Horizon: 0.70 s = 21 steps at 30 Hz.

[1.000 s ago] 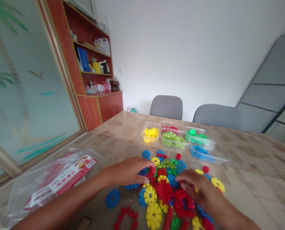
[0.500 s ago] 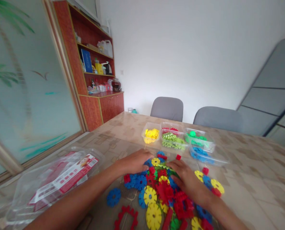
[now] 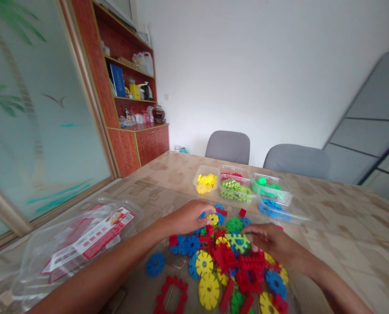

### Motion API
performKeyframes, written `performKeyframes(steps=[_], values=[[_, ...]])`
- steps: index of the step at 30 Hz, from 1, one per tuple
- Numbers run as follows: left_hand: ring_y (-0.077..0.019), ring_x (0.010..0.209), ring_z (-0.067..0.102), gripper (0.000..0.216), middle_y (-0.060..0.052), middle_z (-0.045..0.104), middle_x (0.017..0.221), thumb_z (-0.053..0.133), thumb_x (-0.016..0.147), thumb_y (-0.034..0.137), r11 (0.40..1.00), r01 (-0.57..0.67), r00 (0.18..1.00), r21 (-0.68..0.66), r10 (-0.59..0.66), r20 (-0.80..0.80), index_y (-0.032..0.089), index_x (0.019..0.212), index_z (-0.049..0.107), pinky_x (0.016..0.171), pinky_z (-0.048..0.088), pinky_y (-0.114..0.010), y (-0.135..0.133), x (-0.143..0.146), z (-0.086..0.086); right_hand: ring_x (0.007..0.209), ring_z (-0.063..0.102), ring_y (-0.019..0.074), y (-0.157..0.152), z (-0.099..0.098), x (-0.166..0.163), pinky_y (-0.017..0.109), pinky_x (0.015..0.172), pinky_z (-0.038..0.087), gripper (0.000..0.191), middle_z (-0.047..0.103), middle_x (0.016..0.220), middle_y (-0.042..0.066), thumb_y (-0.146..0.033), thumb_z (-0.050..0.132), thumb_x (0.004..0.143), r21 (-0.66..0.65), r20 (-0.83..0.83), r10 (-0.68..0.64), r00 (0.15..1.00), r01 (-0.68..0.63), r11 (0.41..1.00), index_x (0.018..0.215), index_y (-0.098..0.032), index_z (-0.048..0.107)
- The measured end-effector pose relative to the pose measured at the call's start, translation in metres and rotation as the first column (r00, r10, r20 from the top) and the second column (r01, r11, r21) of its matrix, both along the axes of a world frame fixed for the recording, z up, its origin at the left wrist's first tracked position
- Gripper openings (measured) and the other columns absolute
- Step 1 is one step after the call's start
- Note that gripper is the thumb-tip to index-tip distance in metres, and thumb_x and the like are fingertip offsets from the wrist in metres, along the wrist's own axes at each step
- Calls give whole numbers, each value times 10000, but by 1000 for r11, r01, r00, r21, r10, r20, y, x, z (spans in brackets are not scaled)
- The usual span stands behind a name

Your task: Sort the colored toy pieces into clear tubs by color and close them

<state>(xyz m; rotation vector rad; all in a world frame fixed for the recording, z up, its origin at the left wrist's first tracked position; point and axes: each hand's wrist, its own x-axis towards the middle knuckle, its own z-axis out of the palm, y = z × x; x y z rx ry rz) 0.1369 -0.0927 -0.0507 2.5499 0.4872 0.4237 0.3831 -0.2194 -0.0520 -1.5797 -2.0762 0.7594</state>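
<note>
My left hand hovers at the back left of a heap of plastic building pieces, its thumb and fingers apart beside a small yellow notched disc. Nothing is visibly gripped in it. At the heap's right side my right hand has its thumb and forefinger around the right edge of a light green toothed piece; part of the grip is hidden. Around them lie a green disc, blue notched discs, yellow discs and red blocks. A red toothed ring lies in front.
Behind the heap stand clear tubs: one with yellow pieces, one with light green pieces, others with red, green and blue pieces. Clear plastic packaging lies at left. Two grey chairs stand beyond the table.
My right hand has moved right and slightly nearer, and the light green piece has shifted the same way. The green disc is uncovered. My left hand has opened a little and barely moved.
</note>
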Motion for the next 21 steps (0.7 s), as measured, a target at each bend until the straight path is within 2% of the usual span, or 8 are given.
performKeyframes(steps=[2, 5, 7, 9, 13, 16, 18, 21], values=[[-234, 1092, 548, 319, -95, 607, 1189, 592, 831, 186, 999, -4, 1000, 44, 6, -30, 158, 1148, 573, 946, 392, -319, -1, 0, -2, 732, 638, 211, 1, 1, 10, 286, 633, 479, 340, 715, 840, 51, -393, 399, 912, 80, 63, -41, 997, 36, 996, 932, -204, 680], [-226, 1091, 556, 325, -91, 604, 1204, 555, 865, 182, 999, 23, 997, 36, -21, -80, 172, 1190, 552, 944, 395, -313, -3, 0, -5, 803, 662, 250, -1, 1, 38, 344, 712, 500, 368, 721, 969, 102, -369, 385, 885, 201, 196, -189, 962, 149, 968, 1025, -192, 676], [-222, 1070, 571, 314, -92, 619, 1178, 531, 885, 177, 999, 45, 994, 19, -43, -102, 168, 1198, 556, 925, 405, -307, -5, 0, -7, 872, 667, 278, -6, -2, 59, 381, 768, 502, 403, 710, 1021, 141, -356, 390, 859, 229, 300, -293, 908, 230, 946, 1089, -164, 659], [-224, 1060, 576, 309, -99, 625, 1161, 535, 892, 194, 997, 70, 991, 13, -68, -113, 156, 1197, 563, 912, 410, -303, -7, 0, -7, 968, 650, 299, -11, -5, 76, 401, 835, 488, 395, 693, 1072, 167, -332, 420, 833, 199, 403, -340, 850, 281, 939, 1089, -147, 659], [-225, 1038, 584, 297, -93, 633, 1134, 571, 878, 238, 995, 92, 991, 23, -89, -101, 169, 1166, 588, 887, 419, -295, -12, 1, -3, 907, 669, 303, -15, -8, 75, 397, 777, 504, 340, 717, 972, 170, -218, 453, 801, 22, 522, -272, 808, 306, 952, 1065, -150, 657], [-212, 985, 607, 287, -82, 654, 1092, 592, 862, 244, 991, 132, 987, -19, -133, -88, 176, 1141, 608, 835, 436, -269, -15, 3, 1, 906, 660, 268, -14, -3, 52, 356, 770, 496, 312, 719, 955, 129, -167, 460, 789, -10, 506, -218, 835, 258, 966, 1017, -195, 670], [-206, 987, 613, 297, -80, 659, 1097, 603, 858, 255, 981, 180, 981, -72, -184, -67, 171, 1142, 613, 828, 437, -255, -16, 4, 2, 942, 641, 256, -15, 3, 36, 340, 792, 485, 282, 706, 996, 112, -173, 454, 803, -15, 435, -152, 887, 176, 984, 959, -210, 686], [-194, 976, 623, 277, -68, 669, 1099, 581, 870, 250, 965, 215, 974, -153, -224, -41, 172, 1133, 619, 831, 440, -249, -16, 4, 2, 936, 632, 238, -16, 13, 17, 328, 788, 488, 292, 694, 1030, 85, -262, 402, 886, -21, 206, -23, 978, 27, 999, 968, -210, 677]])
